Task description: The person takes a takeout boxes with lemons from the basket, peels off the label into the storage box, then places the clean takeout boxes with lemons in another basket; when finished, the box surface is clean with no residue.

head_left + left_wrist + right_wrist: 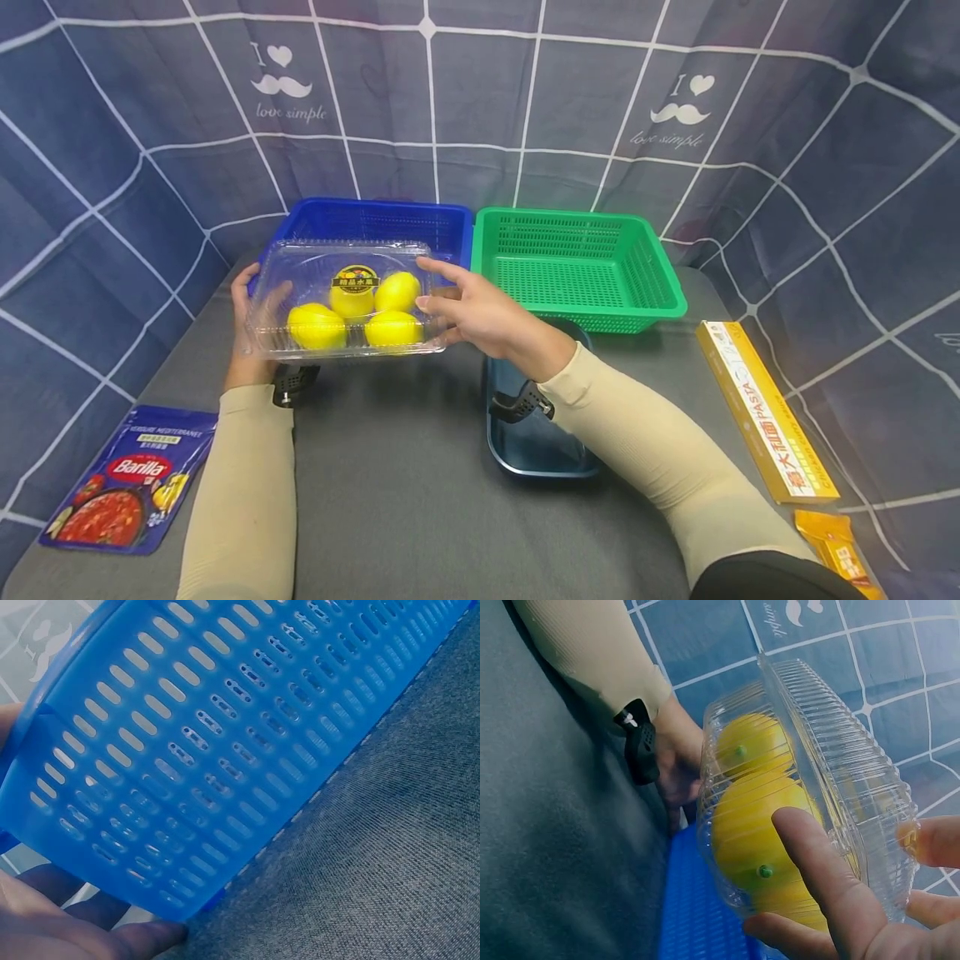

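A clear lidded plastic fruit box (300,258), with several yellow lemons (317,326) inside and a dark label on top, is over the front of the blue basket (375,208). My right hand (480,312) grips the box's right end, thumb on one side and fingers on the other, as the right wrist view shows. Partly seen through the clear plastic, my left hand (251,321) lies beneath the box's left end. In the left wrist view it holds the end of the slotted blue basket at its corner; some of its fingers are hidden behind the basket wall.
Right of the blue basket stands a green basket (637,312). A dark blue tray (525,467) lies under my right forearm. The Barilla pouch (127,479) is at the left; a pasta box (765,417) and an orange packet (836,546) lie at the right.
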Tool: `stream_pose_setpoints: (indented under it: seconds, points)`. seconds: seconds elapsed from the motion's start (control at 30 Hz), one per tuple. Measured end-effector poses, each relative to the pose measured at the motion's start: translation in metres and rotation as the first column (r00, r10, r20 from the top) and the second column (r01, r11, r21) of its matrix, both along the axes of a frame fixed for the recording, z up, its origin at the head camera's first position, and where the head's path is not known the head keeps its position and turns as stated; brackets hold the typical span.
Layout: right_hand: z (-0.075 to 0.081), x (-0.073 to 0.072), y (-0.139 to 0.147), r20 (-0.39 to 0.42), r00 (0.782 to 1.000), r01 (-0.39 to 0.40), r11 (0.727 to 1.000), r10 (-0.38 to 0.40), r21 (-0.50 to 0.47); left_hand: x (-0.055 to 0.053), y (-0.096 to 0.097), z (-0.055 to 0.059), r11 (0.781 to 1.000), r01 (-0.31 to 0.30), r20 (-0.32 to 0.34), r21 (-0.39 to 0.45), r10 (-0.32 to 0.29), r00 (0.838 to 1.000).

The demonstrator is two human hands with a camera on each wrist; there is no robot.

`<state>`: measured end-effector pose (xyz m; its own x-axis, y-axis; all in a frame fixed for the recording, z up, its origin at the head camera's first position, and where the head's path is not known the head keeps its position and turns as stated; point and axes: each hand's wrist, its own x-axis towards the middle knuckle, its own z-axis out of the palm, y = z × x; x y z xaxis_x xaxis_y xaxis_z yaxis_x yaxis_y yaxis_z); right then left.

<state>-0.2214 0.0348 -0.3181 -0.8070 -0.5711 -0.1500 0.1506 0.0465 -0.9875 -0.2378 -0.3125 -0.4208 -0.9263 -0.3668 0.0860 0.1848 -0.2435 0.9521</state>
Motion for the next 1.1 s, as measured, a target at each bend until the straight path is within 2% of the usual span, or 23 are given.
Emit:
stream_pose_setpoints:
  seconds: [0.1, 0.2, 0.27, 0.47, 0.6, 0.7, 0.83, 0.97, 1.1]
  points:
    - [-0.001, 0.004, 0.004, 0.002, 1.0, -0.003, 1.0, 0.003, 0.002, 0.007, 0.002, 0.005, 0.999, -0.001, 0.026, -0.053, 0.002, 1.0]
    - [-0.001, 0.009, 0.008, 0.019, 1.0, -0.007, 1.0, 0.007, -0.023, 0.011, 0.004, 0.01, 0.997, -0.006, 0.017, -0.079, 0.007, 1.0]
    - [-0.001, 0.012, 0.009, 0.038, 0.999, -0.016, 0.998, 0.018, -0.054, 0.01, 0.004, 0.009, 0.997, -0.013, -0.004, -0.069, 0.013, 1.0]
    - [-0.005, 0.02, 0.016, 0.077, 0.996, -0.027, 0.995, 0.035, -0.099, -0.003, -0.007, -0.009, 1.0, 0.015, -0.025, 0.008, -0.015, 1.0]
    - [-0.007, 0.025, 0.02, 0.075, 0.996, -0.035, 0.994, 0.043, -0.104, -0.014, -0.017, -0.021, 1.0, 0.015, -0.03, 0.006, -0.015, 0.999]
    - [-0.01, 0.028, 0.023, 0.079, 0.996, -0.04, 0.992, 0.05, -0.119, -0.017, -0.019, -0.023, 1.0, 0.008, -0.034, 0.003, -0.008, 0.999]
    - [-0.013, 0.032, 0.027, 0.087, 0.994, -0.048, 0.99, 0.06, -0.134, -0.012, -0.014, -0.016, 0.999, 0.016, -0.053, 0.042, -0.014, 0.998]
    - [-0.017, 0.035, 0.031, 0.094, 0.993, -0.053, 0.989, 0.066, -0.141, -0.004, -0.006, -0.004, 1.0, -0.006, -0.058, 0.014, 0.007, 0.998]
    - [-0.02, 0.036, 0.033, 0.101, 0.993, -0.046, 0.988, 0.061, -0.145, -0.001, -0.001, 0.002, 0.999, -0.039, -0.025, -0.033, 0.038, 0.999]
